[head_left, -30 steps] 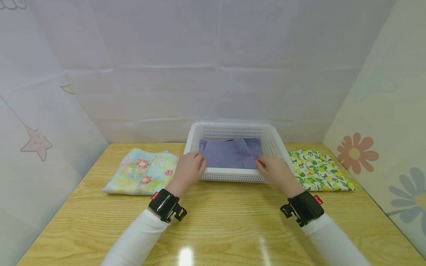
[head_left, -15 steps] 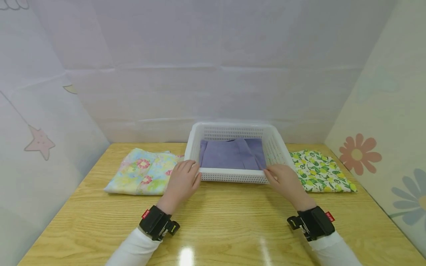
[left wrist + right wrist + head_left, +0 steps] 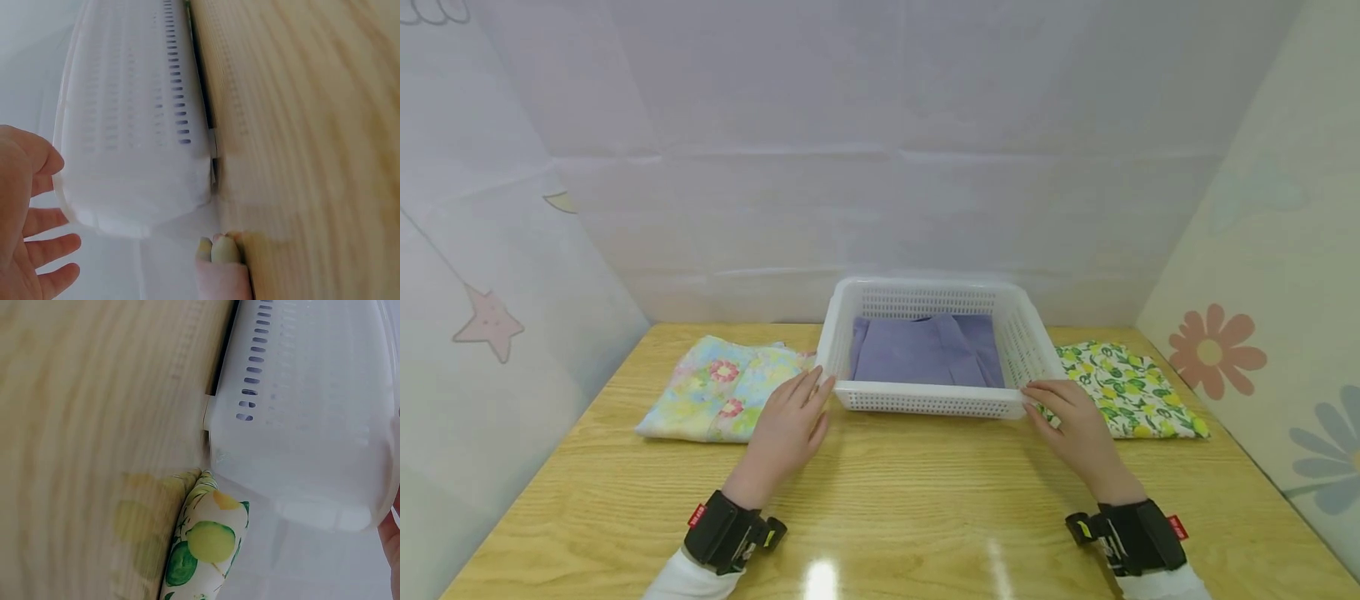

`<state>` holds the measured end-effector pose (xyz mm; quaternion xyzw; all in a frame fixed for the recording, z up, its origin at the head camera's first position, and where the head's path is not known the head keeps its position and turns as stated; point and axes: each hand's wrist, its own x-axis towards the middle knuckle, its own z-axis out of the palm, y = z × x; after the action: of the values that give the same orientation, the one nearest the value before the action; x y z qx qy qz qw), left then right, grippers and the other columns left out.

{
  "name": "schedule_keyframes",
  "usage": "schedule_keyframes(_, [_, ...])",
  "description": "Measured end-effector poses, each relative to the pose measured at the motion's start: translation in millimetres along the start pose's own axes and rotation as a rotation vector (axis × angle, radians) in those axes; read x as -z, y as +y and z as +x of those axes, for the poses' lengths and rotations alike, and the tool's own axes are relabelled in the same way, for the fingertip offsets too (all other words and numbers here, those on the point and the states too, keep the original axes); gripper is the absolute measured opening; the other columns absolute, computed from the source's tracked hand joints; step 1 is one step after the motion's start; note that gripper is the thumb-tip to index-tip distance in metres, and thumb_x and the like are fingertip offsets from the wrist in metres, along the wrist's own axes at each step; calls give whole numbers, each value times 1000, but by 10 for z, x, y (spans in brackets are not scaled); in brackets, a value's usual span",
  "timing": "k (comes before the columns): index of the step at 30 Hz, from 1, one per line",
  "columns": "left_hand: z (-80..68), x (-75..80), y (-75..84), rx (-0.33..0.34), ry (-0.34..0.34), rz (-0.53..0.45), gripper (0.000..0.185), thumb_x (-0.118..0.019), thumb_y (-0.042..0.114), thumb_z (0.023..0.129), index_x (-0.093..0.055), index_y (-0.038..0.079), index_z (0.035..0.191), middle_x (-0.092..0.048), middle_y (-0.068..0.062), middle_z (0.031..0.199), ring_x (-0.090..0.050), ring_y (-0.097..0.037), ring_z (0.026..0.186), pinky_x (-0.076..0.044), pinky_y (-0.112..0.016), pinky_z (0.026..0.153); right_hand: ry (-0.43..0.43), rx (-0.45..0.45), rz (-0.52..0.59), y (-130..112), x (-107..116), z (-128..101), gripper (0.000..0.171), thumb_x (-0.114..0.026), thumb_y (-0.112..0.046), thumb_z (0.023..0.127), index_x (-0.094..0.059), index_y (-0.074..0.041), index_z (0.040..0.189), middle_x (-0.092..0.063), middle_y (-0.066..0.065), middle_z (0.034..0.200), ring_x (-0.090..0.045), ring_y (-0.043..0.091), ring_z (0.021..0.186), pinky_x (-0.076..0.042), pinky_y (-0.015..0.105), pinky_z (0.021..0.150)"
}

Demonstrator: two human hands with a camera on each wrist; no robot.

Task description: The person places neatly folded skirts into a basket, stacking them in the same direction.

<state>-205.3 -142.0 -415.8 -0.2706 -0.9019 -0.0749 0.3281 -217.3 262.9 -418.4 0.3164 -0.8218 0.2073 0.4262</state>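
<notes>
Resting left hand (image 3: 784,425): lay with its back upward, released, the fingers extended and slightly parted toward the near left corner of the white basket (image 3: 931,402); the fingertips were at the rim, the thumb set apart on the inner side.
Right hand (image 3: 1078,429): faced it at the near right corner, back upward as well, grasping nothing; the index finger reached the rim and the thumb spread away below it. Only a sliver of this hand showed in the right wrist view.
Forearms: slanted forward and inward from the lower edge, the wrists farther apart than the fingertips, with black wrist straps (image 3: 724,533) above white sleeves (image 3: 688,581).
White basket: sat upright between the hands, on the wooden surface (image 3: 925,500).
Purple cloth (image 3: 902,350): lay folded inside the basket.
Floral cloth (image 3: 696,396): lay folded left of the basket, one part hidden behind the left hand.
Lemon-print cloth (image 3: 1138,396): lay folded right of the basket, one part hidden behind the right hand.
Pale backdrop (image 3: 880,167): stood behind the surface.
Red flower (image 3: 1216,350): was printed at the right.
</notes>
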Motion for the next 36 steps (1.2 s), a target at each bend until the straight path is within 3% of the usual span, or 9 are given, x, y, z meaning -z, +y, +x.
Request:
schedule_keyframes(8, [-74,46,-56,-9,-21,2,54,-80,10,86,-63,-7,134,-65,-26,135,-66,-39,119,-55,-49,99,84,-82,-42,29,106,-118,65,-44,-47,109,-73,6,85,-69,22,91,-62,36,83,-45,30,75])
schedule_keyframes(11, [-90,55,-72,9,-17,0,51,-79,9,86,-64,-8,132,-67,-26,130,-67,-39,117,-56,-49,98,68,-137,-59,37,155,-146,37,-61,-23,103,-69,3,78,-65,16,79,-60,28,72,-46,24,66])
schedule_keyframes(13, [-98,62,-79,39,-35,-1,47,-78,10,88,-65,-7,130,-68,-26,127,-67,-39,116,-56,-50,97,7,-196,-68,36,190,-162,17,-71,-5,91,-67,-1,75,-63,8,73,-56,19,65,-45,20,61])
schedule_keyframes(15, [-115,74,-84,85,-78,-8,42,-77,11,90,-66,-5,127,-68,-26,127,-66,-41,116,-56,-52,96,-96,-271,-62,27,221,-176,16,-76,7,77,-67,-6,74,-62,3,71,-53,11,62,-44,18,57])
schedule_keyframes(18, [-141,105,-79,179,-191,-18,36,-75,15,93,-68,-4,123,-65,-28,130,-64,-43,119,-55,-56,96,-292,-419,-37,15,250,-174,15,-78,4,82,-70,-8,79,-65,1,75,-55,8,66,-47,24,58])
schedule_keyframes(21, [-153,126,-75,251,-312,-28,34,-72,17,96,-69,-4,122,-62,-28,135,-62,-45,122,-54,-59,97,-488,-532,14,18,244,-154,4,-74,-3,90,-72,-5,87,-69,4,82,-60,13,72,-50,30,63])
schedule_keyframes(25, [-146,126,-77,301,-416,-58,37,-73,15,95,-67,-4,126,-62,-29,135,-62,-45,121,-55,-59,93,-688,-591,74,26,206,-130,7,-71,-9,94,-73,-3,94,-70,4,87,-62,15,79,-51,31,67])
schedule_keyframes(36, [-185,84,-65,364,-592,-114,32,-81,14,87,-69,-1,112,-65,-21,110,-62,-39,99,-55,-55,75,-869,-565,198,87,139,-140,17,-81,-12,86,-72,-3,97,-68,2,91,-60,13,83,-51,29,71])
